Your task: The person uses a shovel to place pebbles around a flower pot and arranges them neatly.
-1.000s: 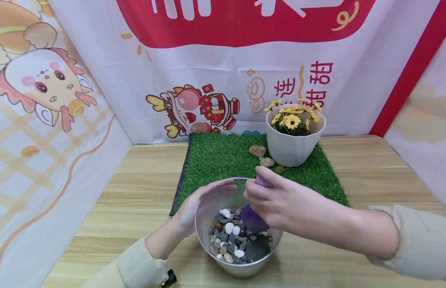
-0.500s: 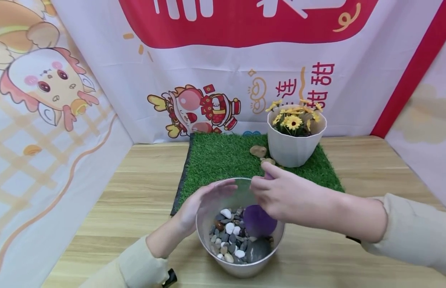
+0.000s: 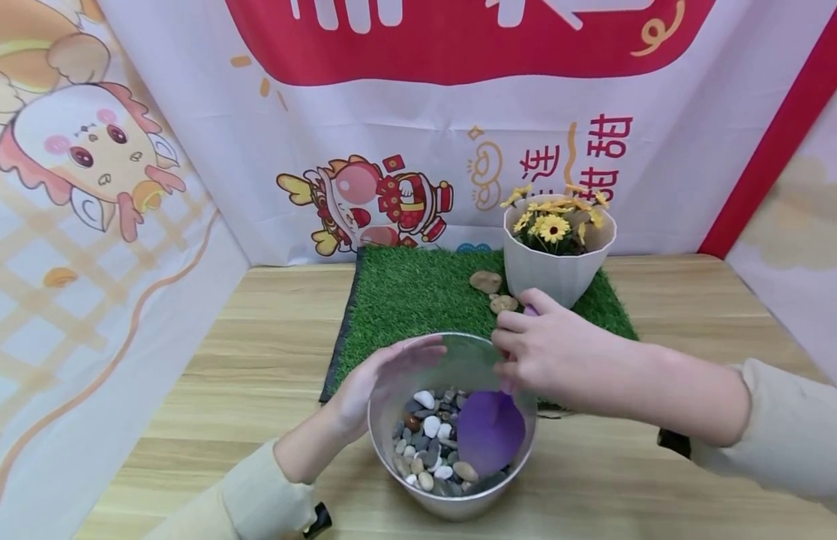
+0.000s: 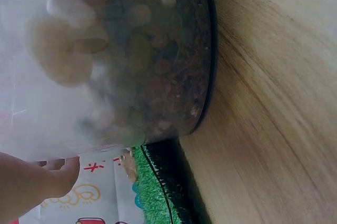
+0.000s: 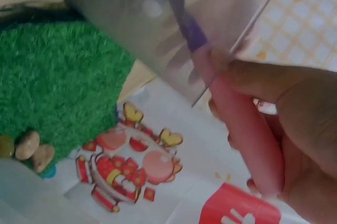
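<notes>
A clear, straight-walled bucket (image 3: 452,508) stands on the table, its bottom covered with grey, white and brown pebbles (image 3: 430,427). My left hand (image 3: 361,386) rests flat along the bucket's outer left wall, fingers fairly straight. In the left wrist view, the hand (image 4: 37,182) is at the clear wall (image 4: 31,113), through which stones and a brown layer show. My right hand (image 3: 556,352) grips the handle of a purple trowel (image 3: 489,433) above the right side of the rim. Its blade is down inside, against the pebbles. The right wrist view shows the pink trowel handle (image 5: 245,129) in the curled fingers.
Behind the bucket lies a green artificial turf mat (image 3: 418,292). A white pot (image 3: 553,277) with yellow flowers (image 3: 552,227) stands on it, beside several tan stones (image 3: 486,282). Printed cloth (image 3: 418,112) hangs around the wooden table (image 3: 270,330).
My right hand has moved right, and the trowel blade has swung towards the near right of the bucket, now covering much of the big dark stone. The left hand stays put.
</notes>
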`<action>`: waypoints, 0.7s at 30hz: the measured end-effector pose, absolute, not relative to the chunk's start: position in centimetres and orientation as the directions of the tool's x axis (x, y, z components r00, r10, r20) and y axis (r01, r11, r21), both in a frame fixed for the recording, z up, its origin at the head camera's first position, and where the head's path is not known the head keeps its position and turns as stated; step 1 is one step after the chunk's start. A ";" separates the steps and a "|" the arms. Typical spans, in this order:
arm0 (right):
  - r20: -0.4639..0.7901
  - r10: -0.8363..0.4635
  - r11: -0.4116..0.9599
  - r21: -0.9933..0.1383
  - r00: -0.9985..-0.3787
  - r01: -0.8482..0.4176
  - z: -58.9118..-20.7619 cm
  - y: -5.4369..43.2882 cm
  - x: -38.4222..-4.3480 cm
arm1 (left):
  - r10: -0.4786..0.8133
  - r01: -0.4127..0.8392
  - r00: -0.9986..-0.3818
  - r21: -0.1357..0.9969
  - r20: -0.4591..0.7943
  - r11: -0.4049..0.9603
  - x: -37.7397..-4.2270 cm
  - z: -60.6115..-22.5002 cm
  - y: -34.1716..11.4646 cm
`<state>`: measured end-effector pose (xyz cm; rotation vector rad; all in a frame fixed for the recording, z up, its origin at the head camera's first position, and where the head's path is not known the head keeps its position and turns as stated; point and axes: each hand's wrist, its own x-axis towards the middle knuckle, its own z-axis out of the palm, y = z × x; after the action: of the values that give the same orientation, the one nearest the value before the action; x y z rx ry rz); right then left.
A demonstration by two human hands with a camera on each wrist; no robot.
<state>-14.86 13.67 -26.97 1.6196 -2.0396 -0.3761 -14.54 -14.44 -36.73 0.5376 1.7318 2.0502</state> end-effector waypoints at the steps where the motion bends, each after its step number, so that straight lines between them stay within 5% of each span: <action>1: 0.213 -0.963 0.256 0.518 -0.167 -0.816 -27.2 13.6 -14.5 | 0.532 -0.056 -0.846 0.987 0.032 -0.148 -14.5 -36.7 -14.5; 7: 0.240 -0.961 0.256 0.581 -0.137 -0.773 -28.7 12.9 -13.1 | 0.529 -0.061 -0.848 0.987 0.029 -0.151 -14.4 -36.5 -14.4; 14: 0.370 -0.913 0.328 0.409 -0.174 -0.852 -29.7 13.2 -13.7 | 0.539 -0.075 -0.842 0.986 0.017 -0.149 -14.3 -36.9 -14.3; 21: 0.438 -0.875 0.383 0.361 -0.208 -0.850 -30.5 12.8 -13.2 | 0.534 -0.076 -0.845 0.983 0.024 -0.165 -14.3 -36.9 -14.2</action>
<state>-13.20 12.80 -30.53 1.4757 -2.0659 -0.0549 -14.35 -14.19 -36.89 0.5205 1.7068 2.0618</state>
